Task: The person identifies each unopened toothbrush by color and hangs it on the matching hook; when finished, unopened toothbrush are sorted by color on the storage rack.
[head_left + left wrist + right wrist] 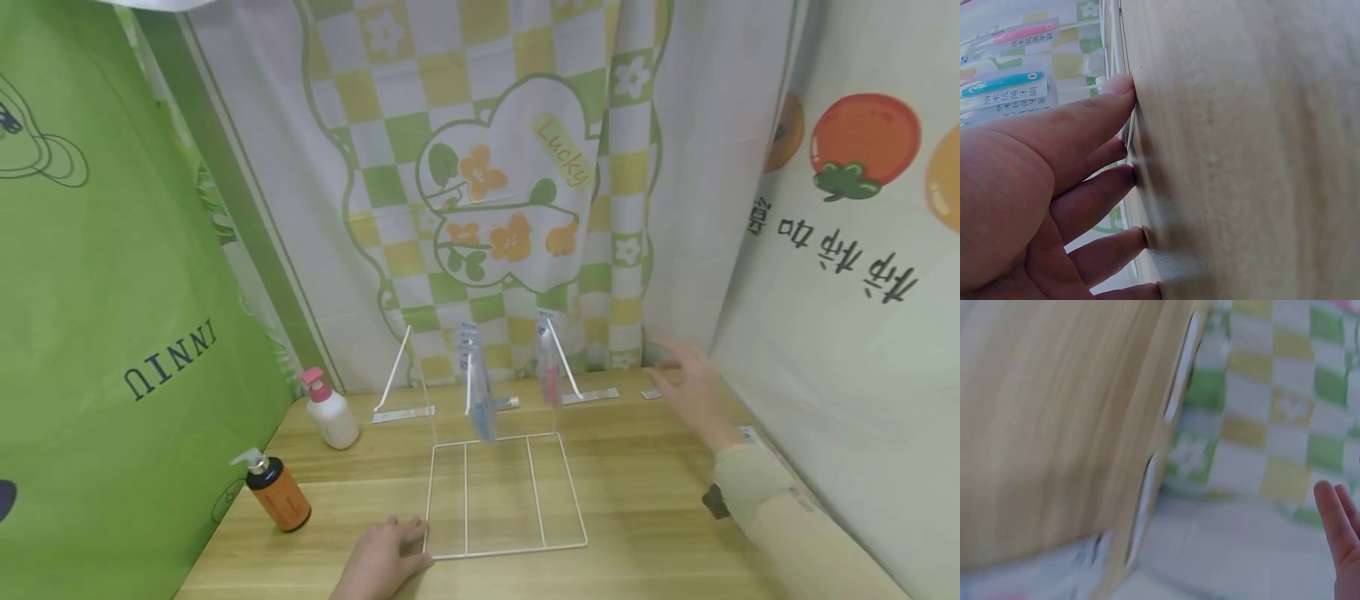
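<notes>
a: head view. left hand [384, 554] lies flat on the light wooden table [645, 517], fingers straight, tips touching the near left corner of the white wire rack [504, 496]. holds nothing.

b: left wrist view adds detail: fingertips [1124, 84] press down on the table surface, right by the thin white wire of the rack [1124, 56]. it also shows print on the packaged toothbrushes [1007, 84], one pink, one blue, not readable from the head view.

a: from the head those packages [477, 387] hang on the rack's upright back, above the flat base. right hand [693, 387]?

b: blurred, in the air over the far right of the table, fingers spread and loose, gripping nothing. near it a small white strip [651, 394] lies flat by the checked curtain [510, 167].

a: right wrist view shows only fingertips [1335, 519] at its edge, plus blurred white strips [1182, 369] along the table's far edge.

b: only the head view shows the orange pump bottle [276, 492] and white pump bottle with pink top [328, 410], both upright at table's left.
</notes>
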